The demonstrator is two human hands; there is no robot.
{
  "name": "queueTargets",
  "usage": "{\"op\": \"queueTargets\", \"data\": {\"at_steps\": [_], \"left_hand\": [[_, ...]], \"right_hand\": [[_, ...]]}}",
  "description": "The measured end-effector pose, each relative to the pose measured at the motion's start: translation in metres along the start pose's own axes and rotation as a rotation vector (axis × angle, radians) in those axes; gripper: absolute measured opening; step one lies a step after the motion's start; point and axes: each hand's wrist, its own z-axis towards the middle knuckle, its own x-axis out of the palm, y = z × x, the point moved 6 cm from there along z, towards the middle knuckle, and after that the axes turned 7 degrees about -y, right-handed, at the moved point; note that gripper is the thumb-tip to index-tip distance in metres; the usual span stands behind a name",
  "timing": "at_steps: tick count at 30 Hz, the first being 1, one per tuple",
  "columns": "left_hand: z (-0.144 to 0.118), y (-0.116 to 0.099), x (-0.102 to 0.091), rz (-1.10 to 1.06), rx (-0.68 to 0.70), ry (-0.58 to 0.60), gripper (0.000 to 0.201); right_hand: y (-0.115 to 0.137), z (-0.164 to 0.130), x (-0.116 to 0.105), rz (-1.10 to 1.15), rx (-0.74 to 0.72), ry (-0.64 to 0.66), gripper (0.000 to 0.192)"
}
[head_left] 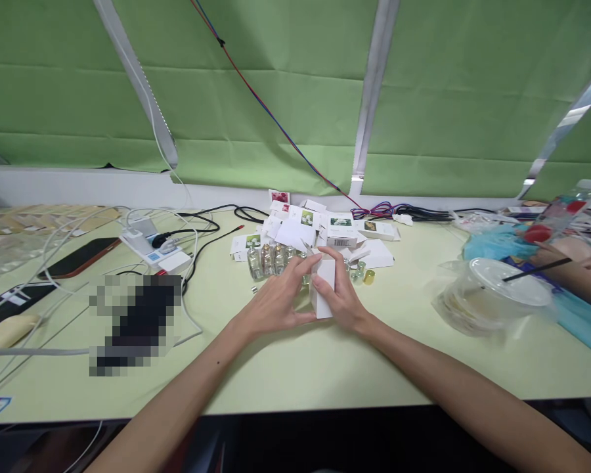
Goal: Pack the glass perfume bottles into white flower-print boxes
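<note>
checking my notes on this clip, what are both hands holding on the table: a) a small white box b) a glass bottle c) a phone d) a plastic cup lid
a: the left hand and right hand close around a small white box from either side, while the glass bottles stand behind it, untouched.

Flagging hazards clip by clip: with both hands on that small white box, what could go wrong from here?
1. Both hands, left hand and right hand, grip the box right in front of the glass bottles; a push forward could topple them.
2. The loose caps by the right hand could be knocked and roll away.
3. The cables to the left of the left hand might snag on a wide sweep.
</note>
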Motion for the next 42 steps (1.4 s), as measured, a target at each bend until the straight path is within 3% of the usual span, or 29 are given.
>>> {"op": "queueTargets", "data": {"at_steps": [12,26,32,42], "left_hand": [[0.001,-0.003,-0.004,-0.087,0.01,-0.022,0.116],[-0.001,-0.003,-0.004,-0.122,0.053,-0.09,0.095],[0.001,0.001,-0.005,-0.221,-0.106,-0.084,0.108],[0.0,0.005,0.002,-0.518,-0.378,0.002,0.114]], "right_hand": [[0.006,0.001,-0.002,0.019,-0.092,-0.053,0.054],[0.01,0.001,-0.007,-0.075,-0.206,-0.157,0.052],[0.016,0.0,-0.01,-0.078,-0.267,-0.203,0.051],[0.017,-0.002,-0.011,-0.109,-0.339,-0.232,0.053]]}}
